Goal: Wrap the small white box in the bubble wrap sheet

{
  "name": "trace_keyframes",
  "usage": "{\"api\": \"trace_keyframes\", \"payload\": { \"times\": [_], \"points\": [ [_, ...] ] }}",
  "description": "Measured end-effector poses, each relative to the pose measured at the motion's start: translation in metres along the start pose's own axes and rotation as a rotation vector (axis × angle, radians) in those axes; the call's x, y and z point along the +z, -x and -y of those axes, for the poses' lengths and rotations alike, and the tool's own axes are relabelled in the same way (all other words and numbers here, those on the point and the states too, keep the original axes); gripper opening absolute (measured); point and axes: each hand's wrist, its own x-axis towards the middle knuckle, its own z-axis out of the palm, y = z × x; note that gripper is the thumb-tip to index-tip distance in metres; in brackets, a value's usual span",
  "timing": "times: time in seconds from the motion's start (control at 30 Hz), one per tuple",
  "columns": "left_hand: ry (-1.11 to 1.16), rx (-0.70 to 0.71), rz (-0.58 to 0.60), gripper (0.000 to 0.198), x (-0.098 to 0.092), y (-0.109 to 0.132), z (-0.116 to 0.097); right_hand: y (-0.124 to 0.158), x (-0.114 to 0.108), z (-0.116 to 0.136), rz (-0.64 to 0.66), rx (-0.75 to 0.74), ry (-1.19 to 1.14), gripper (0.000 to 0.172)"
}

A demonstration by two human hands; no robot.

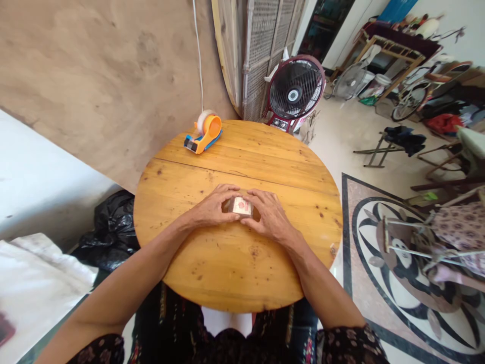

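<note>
A small box with a pale top, reddish print and darker sides rests on the round wooden table, near its middle. My left hand curves around the box's left side, thumb in front and fingers behind. From the right, my right hand curls around the other side in the same way, its thumb at the front corner. Both hands hold the box between them, the fingertips of the two hands close together.
An orange and blue tape dispenser stands at the table's back left edge. Behind the table is a dark red fan. Black plastic bags lie left of the table, and a folding stool stands off to the right.
</note>
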Motion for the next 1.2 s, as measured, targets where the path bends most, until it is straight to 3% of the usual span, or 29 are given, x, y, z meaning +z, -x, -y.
{"api": "trace_keyframes", "payload": {
  "times": [0.2, 0.43, 0.8, 1.2],
  "points": [
    [-0.007, -0.003, 0.007, 0.051, 0.000, 0.001, 0.001, 0.001, 0.002, -0.002, -0.026, -0.061, 0.014, 0.060],
    [0.001, 0.026, -0.004, 0.051, 0.002, 0.000, 0.005, 0.000, 0.003, -0.001, -0.056, -0.088, 0.019, 0.049],
    [0.001, 0.039, -0.006, 0.060, -0.001, 0.001, 0.004, 0.002, -0.007, -0.007, -0.052, 0.006, -0.009, 0.073],
    [0.008, -0.016, 0.007, 0.050, 0.000, 0.001, 0.000, 0.001, -0.001, -0.006, -0.005, 0.009, -0.016, 0.053]
  ]
}}
